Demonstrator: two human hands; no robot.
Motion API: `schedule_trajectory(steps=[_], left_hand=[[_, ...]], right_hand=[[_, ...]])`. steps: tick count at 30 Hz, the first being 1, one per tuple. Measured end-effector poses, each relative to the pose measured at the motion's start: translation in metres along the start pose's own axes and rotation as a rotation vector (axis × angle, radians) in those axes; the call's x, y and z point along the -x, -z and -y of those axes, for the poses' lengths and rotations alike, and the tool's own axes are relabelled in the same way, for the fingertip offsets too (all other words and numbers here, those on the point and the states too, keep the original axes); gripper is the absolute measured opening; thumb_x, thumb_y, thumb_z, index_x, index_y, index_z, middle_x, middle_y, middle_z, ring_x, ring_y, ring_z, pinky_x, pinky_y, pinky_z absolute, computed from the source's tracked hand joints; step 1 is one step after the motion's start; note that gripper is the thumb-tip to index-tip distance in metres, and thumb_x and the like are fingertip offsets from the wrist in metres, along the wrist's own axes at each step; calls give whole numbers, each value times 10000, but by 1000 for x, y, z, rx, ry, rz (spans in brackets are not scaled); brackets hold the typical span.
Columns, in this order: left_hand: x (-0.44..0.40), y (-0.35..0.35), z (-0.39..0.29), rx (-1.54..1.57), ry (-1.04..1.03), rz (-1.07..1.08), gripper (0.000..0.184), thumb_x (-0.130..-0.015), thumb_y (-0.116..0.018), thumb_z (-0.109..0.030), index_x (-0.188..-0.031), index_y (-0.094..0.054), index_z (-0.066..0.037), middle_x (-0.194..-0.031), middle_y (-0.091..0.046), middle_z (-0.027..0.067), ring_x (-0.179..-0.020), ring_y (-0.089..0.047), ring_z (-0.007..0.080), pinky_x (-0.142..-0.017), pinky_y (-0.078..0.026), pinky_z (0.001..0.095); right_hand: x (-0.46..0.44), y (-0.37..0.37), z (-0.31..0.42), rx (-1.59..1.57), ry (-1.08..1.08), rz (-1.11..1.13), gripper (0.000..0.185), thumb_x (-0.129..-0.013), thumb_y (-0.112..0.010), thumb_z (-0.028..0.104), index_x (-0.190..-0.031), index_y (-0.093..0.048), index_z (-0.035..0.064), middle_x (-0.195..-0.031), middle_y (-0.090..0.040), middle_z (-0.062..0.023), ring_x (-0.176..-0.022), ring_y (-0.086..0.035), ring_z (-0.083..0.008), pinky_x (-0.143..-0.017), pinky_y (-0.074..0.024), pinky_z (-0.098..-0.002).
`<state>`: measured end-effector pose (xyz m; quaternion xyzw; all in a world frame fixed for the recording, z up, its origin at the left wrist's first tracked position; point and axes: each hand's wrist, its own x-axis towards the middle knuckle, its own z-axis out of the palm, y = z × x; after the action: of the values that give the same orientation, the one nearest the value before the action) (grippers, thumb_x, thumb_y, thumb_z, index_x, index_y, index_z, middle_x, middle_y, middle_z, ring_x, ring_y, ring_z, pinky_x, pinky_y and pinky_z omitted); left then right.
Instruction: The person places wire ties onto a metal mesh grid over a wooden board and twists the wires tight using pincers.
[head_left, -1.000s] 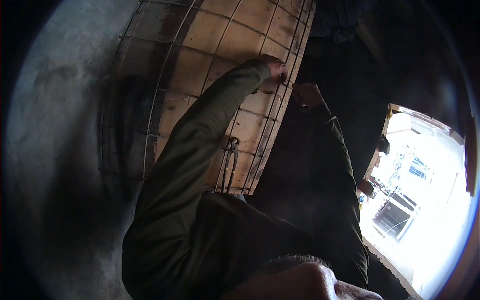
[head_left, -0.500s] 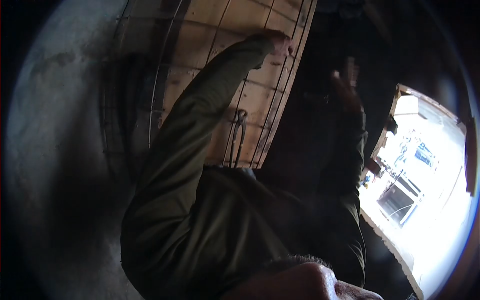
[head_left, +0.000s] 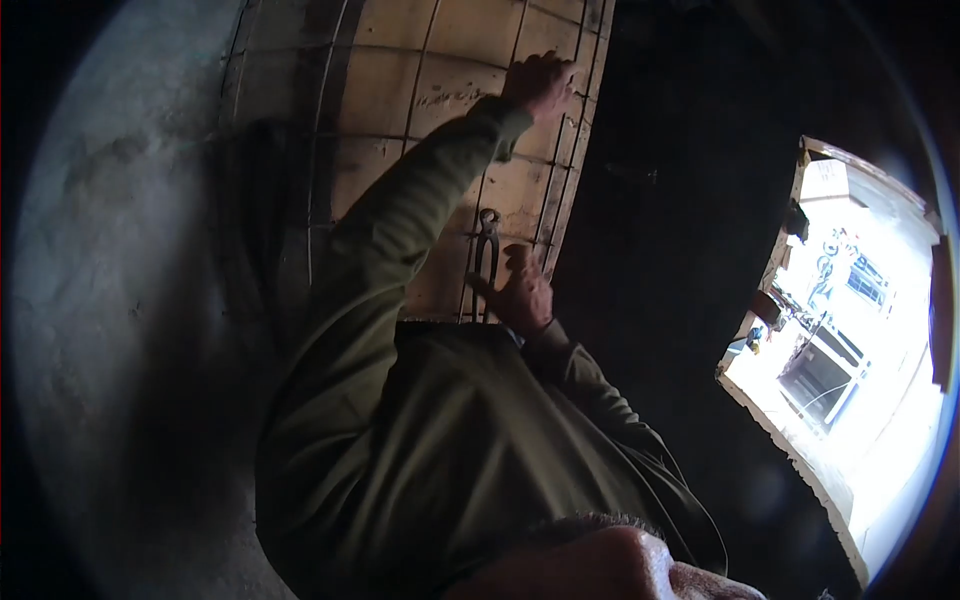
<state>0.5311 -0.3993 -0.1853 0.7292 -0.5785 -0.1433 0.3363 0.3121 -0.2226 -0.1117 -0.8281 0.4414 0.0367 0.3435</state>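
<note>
My left hand [head_left: 540,85] is over the wire mesh [head_left: 408,130] near the right edge of the wooden boards [head_left: 380,90]. Its fingers are curled together at the wires, and what they hold is too small to make out. Lower down, my right hand [head_left: 522,295] is open, thumb and fingers apart, just right of the pincers [head_left: 488,250]. The pincers lie upright in the view against the boards and mesh, jaws up, with their lower handles beside my right thumb. Nothing shows in my right hand.
A rough grey wall [head_left: 130,230] fills the left side. To the right, beyond a dark area, is a bright opening [head_left: 890,400] with a ragged lower edge. Dark wires run along the right edge of the boards.
My right hand moved from beside my left hand, out to the right, then down and left to the pincers. My left hand remains near the boards' right edge.
</note>
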Motion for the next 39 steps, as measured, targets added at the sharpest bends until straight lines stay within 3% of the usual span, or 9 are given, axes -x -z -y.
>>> schedule_trajectory(steps=[8,18,24,27,31,33,35,37,39], left_hand=[[72,8,-28,420,330,-6,273,-823,-606,-274,-999,-640,-68,-927,-640,166,-871,-625,307,-764,-501,395],[74,16,-18,536,321,-169,303,-842,-639,-285,-1003,-655,-29,-853,-658,114,-760,-630,213,-684,-504,323],[84,33,-14,601,384,-131,314,-857,-614,-299,-1015,-654,-31,-866,-675,103,-742,-632,199,-681,-511,312],[85,37,-19,646,390,-149,339,-884,-590,-319,-1046,-648,-26,-854,-670,83,-700,-599,155,-657,-497,293],[84,11,-40,857,327,-238,353,-896,-575,-326,-1031,-644,-8,-755,-620,45,-657,-544,102,-608,-466,272],[78,-7,-52,1047,491,-3,370,-888,-596,-338,-1041,-644,-4,-704,-589,22,-614,-528,85,-564,-449,264],[67,-25,-65,1113,556,75,379,-884,-606,-341,-1043,-641,2,-700,-593,21,-590,-523,84,-542,-443,261],[58,-44,-77,1476,880,52,395,-877,-622,-349,-1031,-632,15,-714,-612,36,-577,-525,81,-524,-436,252],[46,-53,-86,1454,958,-30,385,-878,-627,-337,-1020,-629,21,-712,-609,35,-577,-520,74,-517,-428,243]], right_hand=[[2,-28,-11,-178,-64,82,521,-763,-717,248,-1068,-381,-8,-951,-554,-207,-869,-579,-372,-701,-460,-422],[-2,-37,-37,-116,-185,243,344,-818,-675,252,-998,-487,27,-880,-615,-193,-705,-649,-319,-588,-484,-418],[10,-47,-50,-115,199,-70,230,-888,-598,229,-964,-547,18,-778,-614,-151,-679,-619,-269,-610,-471,-390],[-1,11,-9,-943,-278,22,208,-959,-499,233,-979,-547,31,-743,-587,-17,-692,-565,-109,-586,-435,-278],[-12,88,-13,-1007,-316,-167,317,-934,-498,157,-1215,-503,11,-721,-543,-2,-645,-501,-73,-587,-409,-215],[-24,138,9,-1130,-238,-128,409,-923,-497,135,-1307,-442,8,-718,-533,5,-646,-492,-64,-577,-400,-205],[-41,183,16,-713,-74,-97,417,-920,-504,141,-1309,-441,7,-737,-550,-2,-647,-500,-65,-576,-405,-206],[-66,216,11,-294,88,-55,425,-917,-510,148,-1312,-440,7,-755,-566,-9,-647,-509,-66,-575,-411,-207],[-105,243,4,-292,-238,13,440,-926,-489,158,-1325,-418,-11,-813,-613,-32,-679,-568,-88,-602,-449,-220]])
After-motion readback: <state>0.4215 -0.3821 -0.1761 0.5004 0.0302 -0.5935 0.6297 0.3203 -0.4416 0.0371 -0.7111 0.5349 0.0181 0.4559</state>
